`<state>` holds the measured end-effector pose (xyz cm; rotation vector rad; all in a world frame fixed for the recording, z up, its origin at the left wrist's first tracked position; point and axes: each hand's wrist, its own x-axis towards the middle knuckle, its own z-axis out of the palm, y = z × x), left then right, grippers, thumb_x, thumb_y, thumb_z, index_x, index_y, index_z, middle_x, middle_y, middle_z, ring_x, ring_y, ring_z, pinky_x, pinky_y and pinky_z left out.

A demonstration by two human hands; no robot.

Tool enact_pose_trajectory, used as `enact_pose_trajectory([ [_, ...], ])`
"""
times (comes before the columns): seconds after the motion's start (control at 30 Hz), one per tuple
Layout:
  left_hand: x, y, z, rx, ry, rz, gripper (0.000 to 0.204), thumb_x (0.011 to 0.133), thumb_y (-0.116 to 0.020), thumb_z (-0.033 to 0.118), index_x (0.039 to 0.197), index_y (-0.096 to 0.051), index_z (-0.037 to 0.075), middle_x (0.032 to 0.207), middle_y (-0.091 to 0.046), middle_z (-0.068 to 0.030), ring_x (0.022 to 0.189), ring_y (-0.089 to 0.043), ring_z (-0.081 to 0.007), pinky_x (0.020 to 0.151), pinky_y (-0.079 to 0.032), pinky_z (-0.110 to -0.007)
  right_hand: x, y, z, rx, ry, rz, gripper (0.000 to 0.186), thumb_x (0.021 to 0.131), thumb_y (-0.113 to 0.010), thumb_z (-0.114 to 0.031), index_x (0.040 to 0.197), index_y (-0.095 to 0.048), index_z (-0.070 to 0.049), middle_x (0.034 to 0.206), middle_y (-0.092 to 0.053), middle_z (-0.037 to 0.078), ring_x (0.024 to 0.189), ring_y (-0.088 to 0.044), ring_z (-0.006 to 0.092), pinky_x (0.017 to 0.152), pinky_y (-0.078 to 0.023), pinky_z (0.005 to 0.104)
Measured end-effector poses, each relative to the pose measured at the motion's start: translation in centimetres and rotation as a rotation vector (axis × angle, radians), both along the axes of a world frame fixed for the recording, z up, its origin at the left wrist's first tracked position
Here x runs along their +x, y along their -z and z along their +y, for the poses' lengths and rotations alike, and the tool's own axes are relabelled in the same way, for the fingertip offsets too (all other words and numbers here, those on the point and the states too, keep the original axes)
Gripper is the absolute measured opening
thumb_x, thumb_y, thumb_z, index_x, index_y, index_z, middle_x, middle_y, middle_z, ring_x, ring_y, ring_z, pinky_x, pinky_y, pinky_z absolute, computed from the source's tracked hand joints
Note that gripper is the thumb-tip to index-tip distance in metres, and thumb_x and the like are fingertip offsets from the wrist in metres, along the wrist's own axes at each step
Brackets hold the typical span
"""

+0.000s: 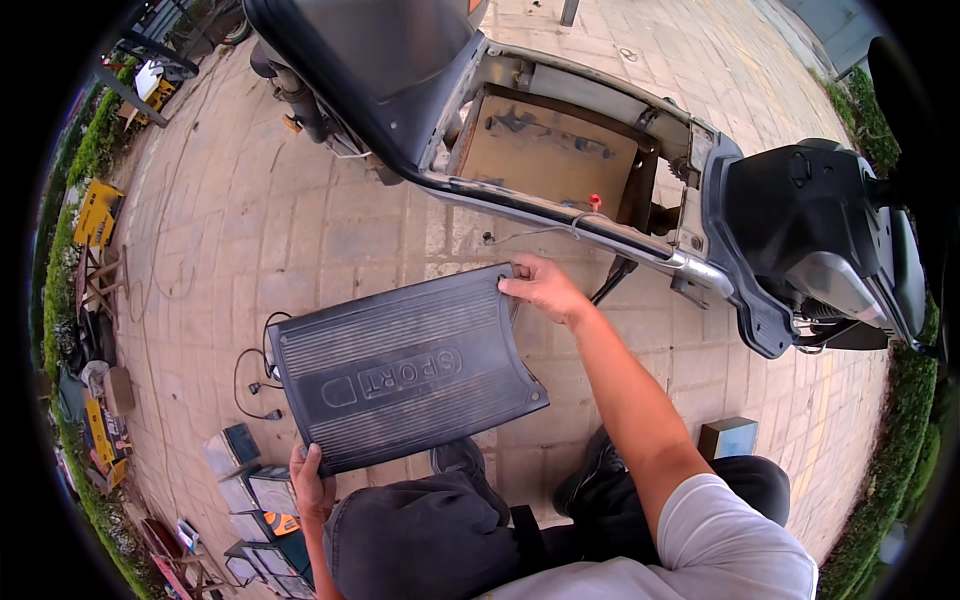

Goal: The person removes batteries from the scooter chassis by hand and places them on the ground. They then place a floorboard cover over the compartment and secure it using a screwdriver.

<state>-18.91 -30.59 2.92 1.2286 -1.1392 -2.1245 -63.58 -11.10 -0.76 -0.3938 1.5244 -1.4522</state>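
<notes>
A black ribbed plastic footboard panel (420,350) with raised lettering in its middle is held level above the paving, in front of my knees. My left hand (312,482) grips its near left corner, thumb on top. On the far right corner my right hand (543,288) is closed, fingers partly hidden. Beyond the panel stands an electric scooter (800,200) with its floor frame (560,212) uncovered. Inside that frame lies a dusty brown board (545,145). A red-capped wire end (595,202) sticks up at the frame's near rail.
Several block-shaped batteries (270,490) stand on the ground by my left hand, with another box-shaped block (728,438) by my right knee. A black cable with plugs (255,390) shows past the panel's left edge. Yellow boxes (97,213) line the hedge at far left.
</notes>
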Motion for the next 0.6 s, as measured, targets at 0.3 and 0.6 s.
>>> enact_pose_trajectory([
  [0.3, -0.3, 0.6, 0.3, 0.016, -0.006, -0.005, 0.025, 0.093, -0.058, 0.01, 0.114, -0.054, -0.003, 0.107, -0.065, -0.013, 0.097, -0.062, -0.0226, 0.09, -0.048, -0.036, -0.1, 2.0, 0.0, 0.028, 0.053, 0.292, 0.031, 0.088, -0.066, -0.012, 0.112, -0.054, 0.002, 0.091, -0.065, 0.006, 0.081, -0.06, 0.0132, 0.071, -0.048, 0.0281],
  [0.6, -2.0, -0.5, 0.6, -0.038, -0.019, 0.034, 0.026, 0.092, -0.058, 0.01, 0.114, -0.054, -0.003, 0.107, -0.065, -0.0128, 0.096, -0.062, -0.0221, 0.09, -0.048, -0.036, 0.9, 2.9, -0.4, 0.133, 0.157, 0.848, 0.018, 0.088, -0.066, -0.013, 0.098, -0.06, 0.001, 0.078, -0.064, 0.008, 0.073, -0.059, 0.0112, 0.065, -0.048, 0.028],
])
